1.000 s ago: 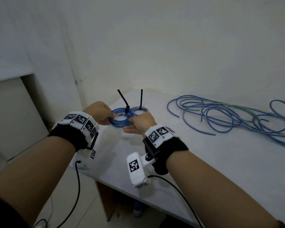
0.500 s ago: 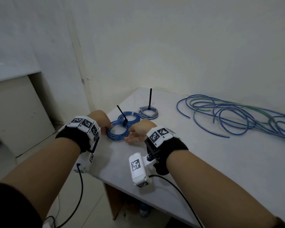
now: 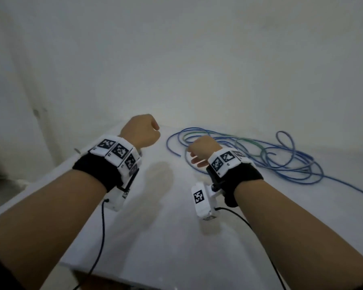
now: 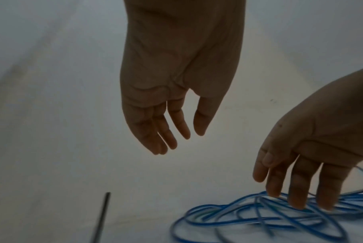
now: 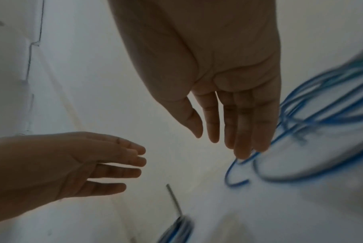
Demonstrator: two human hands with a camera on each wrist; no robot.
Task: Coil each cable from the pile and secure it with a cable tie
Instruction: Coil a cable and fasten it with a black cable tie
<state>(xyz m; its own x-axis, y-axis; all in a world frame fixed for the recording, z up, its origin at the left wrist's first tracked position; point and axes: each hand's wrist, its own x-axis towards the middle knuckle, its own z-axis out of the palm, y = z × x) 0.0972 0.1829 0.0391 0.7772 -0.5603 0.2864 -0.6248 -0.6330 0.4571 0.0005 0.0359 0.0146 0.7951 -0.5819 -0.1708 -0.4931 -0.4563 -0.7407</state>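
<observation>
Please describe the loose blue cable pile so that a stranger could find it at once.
On the white table, look toward the far right, just beyond the right hand. The cable pile sprawls there in wide untied loops, mostly blue with one green strand.

head view high, facing down; wrist views close along palms; all share cable pile point(image 3: 260, 151).

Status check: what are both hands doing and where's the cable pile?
Left hand open, empty, above table. Right hand open, fingers reaching over loose blue cable pile. Nothing gripped. Nothing in the way.
</observation>
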